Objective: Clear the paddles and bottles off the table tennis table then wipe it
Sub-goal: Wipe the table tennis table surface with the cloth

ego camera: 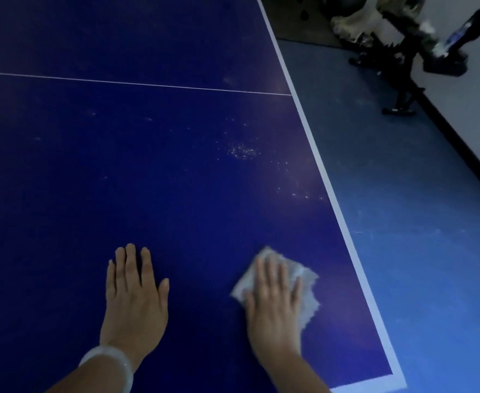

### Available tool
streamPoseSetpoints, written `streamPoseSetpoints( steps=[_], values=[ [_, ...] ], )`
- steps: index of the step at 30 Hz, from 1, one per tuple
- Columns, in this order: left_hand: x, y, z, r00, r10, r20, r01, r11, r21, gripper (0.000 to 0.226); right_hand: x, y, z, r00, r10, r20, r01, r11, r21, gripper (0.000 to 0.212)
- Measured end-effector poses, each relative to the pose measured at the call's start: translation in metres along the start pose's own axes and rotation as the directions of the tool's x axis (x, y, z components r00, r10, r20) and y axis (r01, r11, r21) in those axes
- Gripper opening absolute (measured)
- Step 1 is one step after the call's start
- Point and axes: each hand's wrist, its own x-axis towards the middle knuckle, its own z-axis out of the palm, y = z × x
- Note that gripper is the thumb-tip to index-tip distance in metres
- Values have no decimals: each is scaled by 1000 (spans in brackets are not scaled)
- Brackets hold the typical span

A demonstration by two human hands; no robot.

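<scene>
The dark blue table tennis table (119, 165) fills most of the view, with a thin white centre line and a white border along its right edge. My right hand (274, 304) presses flat on a white cloth (304, 285) near the table's front right corner, fingers straight. My left hand (133, 296) rests flat on the bare surface to the left of it, a pale bangle on the wrist. White specks (241, 151) dot the table beyond the cloth. No paddle or bottle is in view on the table.
A blue floor (403, 194) lies to the right of the table. At the top right a black stand (400, 69) with gear on it rests on the floor by a pale wall (471, 95).
</scene>
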Motion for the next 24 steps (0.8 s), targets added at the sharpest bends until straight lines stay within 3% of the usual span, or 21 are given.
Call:
streamPoseSetpoints(
  steps=[2,4,5,7,9,11,15,18,24],
  values=[
    [0,-1,1,1000,-5,5,5,1000,11,70,16,-13,-1,968,-243,59,245,969,-16,60],
    [1,-1,1,1000,-9,11,9,1000,18,71,58,11,-4,949,-307,68,310,950,-44,60],
    [1,-1,0,1000,-7,13,7,1000,19,71,79,32,-7,969,-240,65,245,967,-78,62],
    [1,-1,0,1000,-3,14,3,1000,16,71,117,83,-16,998,27,51,-23,996,-88,65],
    [0,-1,-1,1000,-4,22,4,1000,20,72,124,120,-26,951,286,118,-281,958,-55,61],
    [0,-2,-1,999,-9,31,9,1000,18,73,103,122,-30,914,388,115,-385,922,-48,58],
    [0,-1,-1,1000,-2,20,2,1000,10,72,45,75,-18,974,213,82,-212,977,-29,63],
    [0,-1,0,1000,-20,15,20,1000,-3,66,72,78,-21,985,119,126,-113,992,-51,67],
    [1,-1,0,1000,-8,9,8,1000,-24,69,114,107,-36,969,146,201,-135,989,-64,61]
  ],
)
